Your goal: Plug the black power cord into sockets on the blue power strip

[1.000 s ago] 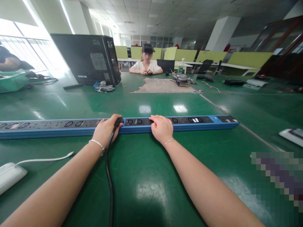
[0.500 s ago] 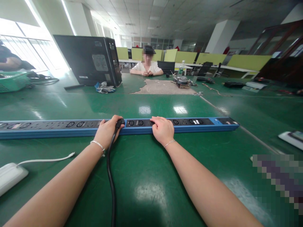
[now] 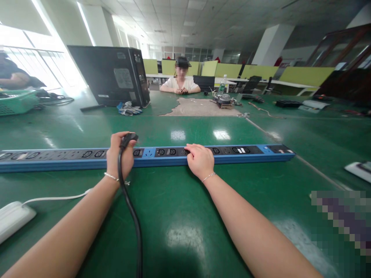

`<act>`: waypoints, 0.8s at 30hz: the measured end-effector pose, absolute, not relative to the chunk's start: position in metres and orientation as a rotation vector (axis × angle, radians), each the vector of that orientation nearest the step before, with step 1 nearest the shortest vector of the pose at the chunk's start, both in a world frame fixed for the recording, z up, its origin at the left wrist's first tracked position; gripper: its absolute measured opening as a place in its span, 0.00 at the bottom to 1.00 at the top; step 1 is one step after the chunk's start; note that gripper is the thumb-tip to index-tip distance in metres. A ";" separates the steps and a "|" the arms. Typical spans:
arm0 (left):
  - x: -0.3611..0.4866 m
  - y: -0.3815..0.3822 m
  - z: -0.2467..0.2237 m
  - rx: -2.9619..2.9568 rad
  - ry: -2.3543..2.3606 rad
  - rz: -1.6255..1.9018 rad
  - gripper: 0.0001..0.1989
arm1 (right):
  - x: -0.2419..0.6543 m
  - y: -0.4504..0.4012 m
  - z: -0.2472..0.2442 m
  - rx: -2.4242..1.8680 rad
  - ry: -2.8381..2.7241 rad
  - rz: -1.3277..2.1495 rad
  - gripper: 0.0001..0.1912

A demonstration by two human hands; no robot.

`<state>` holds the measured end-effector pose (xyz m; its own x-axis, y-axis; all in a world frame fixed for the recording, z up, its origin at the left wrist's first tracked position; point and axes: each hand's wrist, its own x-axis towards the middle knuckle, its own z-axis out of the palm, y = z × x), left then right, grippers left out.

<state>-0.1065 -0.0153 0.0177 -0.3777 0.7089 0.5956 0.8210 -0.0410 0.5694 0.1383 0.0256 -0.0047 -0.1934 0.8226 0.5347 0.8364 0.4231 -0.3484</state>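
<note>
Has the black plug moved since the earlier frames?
Yes: against the blue power strip, the black plug, held by the left hand, has come up and leftward, away from the blue socket it covered.

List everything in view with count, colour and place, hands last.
Table: one, green, foreground
Socket strip: one, blue and black, across the table
Plug: one, black, left of centre
Cable: one, black, from plug to bottom edge
Corded box: one, white, near left
Computer tower: one, black, far left
Gloves: count unclear, grey-blue, beside tower
Basket: one, green, left edge
Bottle: one, green-labelled, far side
Partitions: several, yellow-green, background
Other people: two, white and dark tops, opposite and left edge
Clutter: count unclear, mixed colours, far right
Left hand: one, bare, around plug
Right hand: one, bare, on strip
</note>
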 end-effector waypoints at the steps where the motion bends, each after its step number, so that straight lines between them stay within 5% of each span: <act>1: -0.109 -0.017 0.020 -1.623 -2.090 -1.437 0.17 | 0.138 0.025 -0.004 -1.399 -2.010 -0.024 0.18; 14: -0.092 -0.022 0.027 -1.950 -2.044 -1.351 0.19 | 0.140 0.026 -0.003 -1.379 -1.994 0.003 0.18; 24: -0.059 -0.034 0.022 -2.177 -1.705 -1.061 0.14 | 0.106 -0.020 0.012 -0.630 -2.284 -0.220 0.19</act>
<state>-0.0594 -0.0337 0.0222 0.0880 0.7755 0.6252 0.9036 -0.3263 0.2775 0.1060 -0.0199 0.0122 -0.6024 0.3744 0.7050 0.5021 0.8643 -0.0299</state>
